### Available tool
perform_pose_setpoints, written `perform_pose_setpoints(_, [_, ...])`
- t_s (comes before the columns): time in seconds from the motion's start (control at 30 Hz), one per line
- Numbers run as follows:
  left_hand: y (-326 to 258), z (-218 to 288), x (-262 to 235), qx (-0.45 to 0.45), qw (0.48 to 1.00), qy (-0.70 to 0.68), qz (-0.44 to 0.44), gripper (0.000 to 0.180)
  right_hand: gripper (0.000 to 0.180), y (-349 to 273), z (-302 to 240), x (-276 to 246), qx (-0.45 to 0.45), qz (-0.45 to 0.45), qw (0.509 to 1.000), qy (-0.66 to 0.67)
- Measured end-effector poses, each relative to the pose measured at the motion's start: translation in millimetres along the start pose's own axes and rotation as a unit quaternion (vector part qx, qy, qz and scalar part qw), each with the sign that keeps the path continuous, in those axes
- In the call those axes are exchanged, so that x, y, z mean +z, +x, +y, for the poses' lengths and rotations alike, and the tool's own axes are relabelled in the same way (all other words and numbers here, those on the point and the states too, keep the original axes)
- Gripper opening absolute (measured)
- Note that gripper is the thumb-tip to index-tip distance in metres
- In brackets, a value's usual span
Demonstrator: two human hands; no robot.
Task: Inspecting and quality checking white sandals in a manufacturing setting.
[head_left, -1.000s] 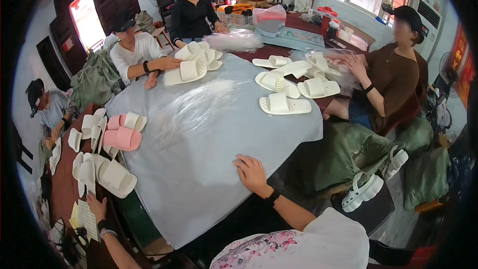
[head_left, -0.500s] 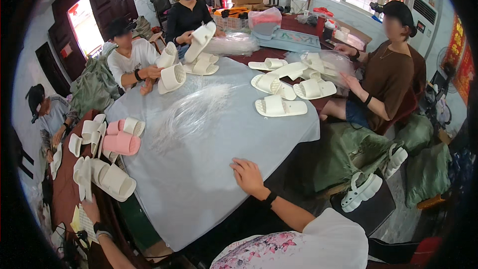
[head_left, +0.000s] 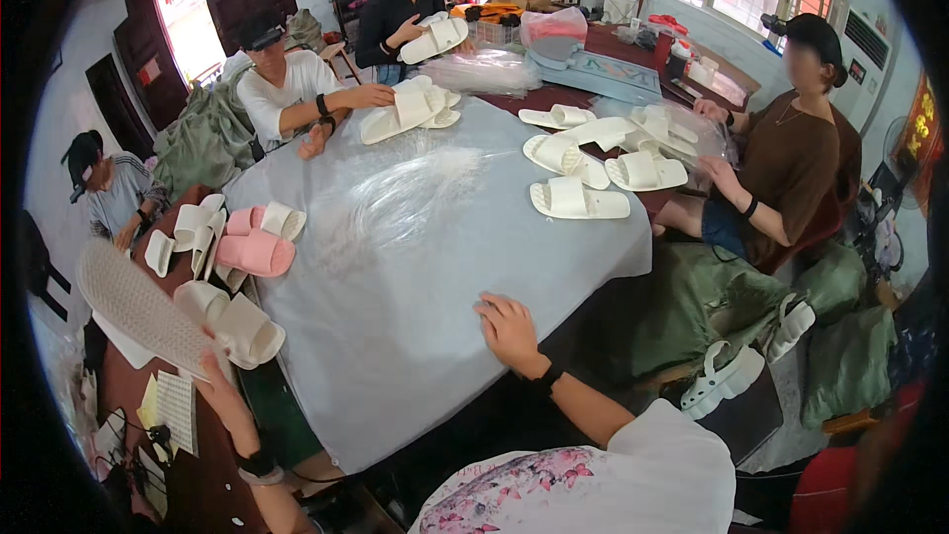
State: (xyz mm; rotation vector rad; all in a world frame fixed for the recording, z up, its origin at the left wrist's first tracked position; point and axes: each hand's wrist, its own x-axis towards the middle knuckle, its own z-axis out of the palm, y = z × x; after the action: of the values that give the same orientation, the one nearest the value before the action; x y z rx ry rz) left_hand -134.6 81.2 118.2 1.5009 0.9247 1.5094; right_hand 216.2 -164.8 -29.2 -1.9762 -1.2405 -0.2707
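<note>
A person's left hand (head_left: 213, 376) lifts a white slipper (head_left: 138, 309) sole-up at the near left edge of the desk (head_left: 415, 267), fingers clamped on its heel end so that the dotted underside faces the camera, seemingly for a look at the tread. The right hand (head_left: 512, 328) lies palm-down with loosely spread fingers, gripping nothing, on the clear plastic sheet (head_left: 395, 208) that covers most of the desk, apparently pinning the film flat near its front edge. Just beside the raised slipper sit more white slippers (head_left: 232, 321) in a loose pile, and behind them a pink pair (head_left: 255, 249) among other white ones, all within easy reach of the left arm. Across the desk, a person in a white shirt (head_left: 287, 89) rests a hand on a stack of white slippers (head_left: 405, 109), while a person in black (head_left: 395, 10) holds another pair up near the chest. At right, a seated person in a brown top (head_left: 791, 168) handles slippers in a clear bag (head_left: 682, 129), with several loose white slippers (head_left: 578, 200) laid out flat in front. A white sandal (head_left: 722, 381) lies on the floor among green sacks (head_left: 712, 297).
</note>
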Motion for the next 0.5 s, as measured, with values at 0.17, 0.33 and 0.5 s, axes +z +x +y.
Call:
perform_pose_setpoints(0.17, [-85,55,51,-0.091,0.969,-0.140,-0.184,0.053,0.051,7,-18,-19,0.055,-0.086,0.956,0.275])
perform_pose_setpoints(0.33, [-143,85,88,-0.306,0.811,-0.297,-0.401,0.064,0.090,4,-52,-30,0.071,-0.180,0.799,0.569])
perform_pose_setpoints(0.5, [-161,84,107,-0.356,0.698,-0.369,-0.499,0.065,0.105,14,-50,-30,0.163,-0.171,0.770,0.592])
